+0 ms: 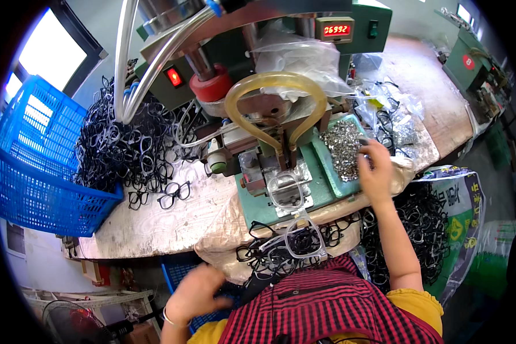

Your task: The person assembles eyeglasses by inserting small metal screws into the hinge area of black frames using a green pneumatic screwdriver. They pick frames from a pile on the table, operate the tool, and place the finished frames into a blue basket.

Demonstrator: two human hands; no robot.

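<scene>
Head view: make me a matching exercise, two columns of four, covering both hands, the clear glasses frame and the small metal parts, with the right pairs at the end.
1. Right hand
2. Left hand
3. Clear glasses frame
4. Small metal parts

A. Heaped inside a green tray
B. Blurred, to the left of the red-and-black apron
C. At the right-hand side of the tray
D. One rim over a metal plate, the other nearer the person

Pairs: 1-C, 2-B, 3-D, 4-A
</scene>
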